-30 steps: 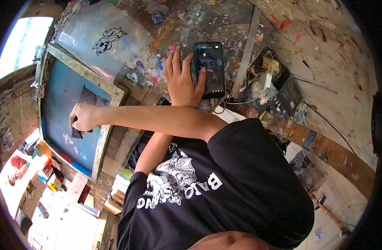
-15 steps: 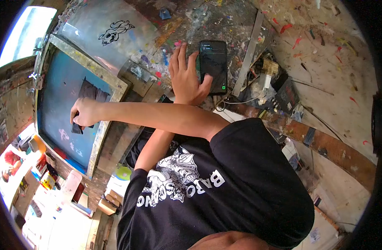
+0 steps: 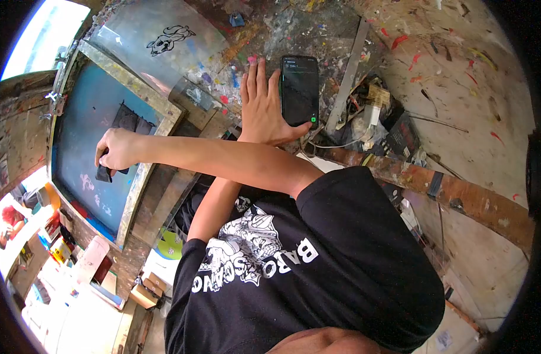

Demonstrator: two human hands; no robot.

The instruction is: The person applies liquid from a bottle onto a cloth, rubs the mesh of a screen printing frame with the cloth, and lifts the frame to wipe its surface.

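My right hand (image 3: 120, 148) reaches across my body, over the blue mesh of a wooden-framed screen (image 3: 75, 135). Its fingers are closed on a crumpled dark cloth (image 3: 104, 173). On the mesh, above that hand, is a dark rectangular patch (image 3: 134, 120); whether it is cloth or a printed area I cannot tell. My left hand (image 3: 263, 115), passing under the right forearm, lies flat on the paint-stained table with its fingers stretched. A black phone (image 3: 299, 88) lies beside it, and the left thumb reaches the phone's lower end.
Above the screen lies a clear sheet (image 3: 164, 17) bearing a black animal drawing (image 3: 171, 40). A metal strip (image 3: 348, 74) and a heap of cords and scraps (image 3: 376, 118) are right of the phone. Boxes and bottles crowd the lower left.
My left thumb has moved down to the phone's lower corner, and the left fingers are straighter. My right hand has shifted slightly, still gripping the cloth. The whole view has tilted a little.
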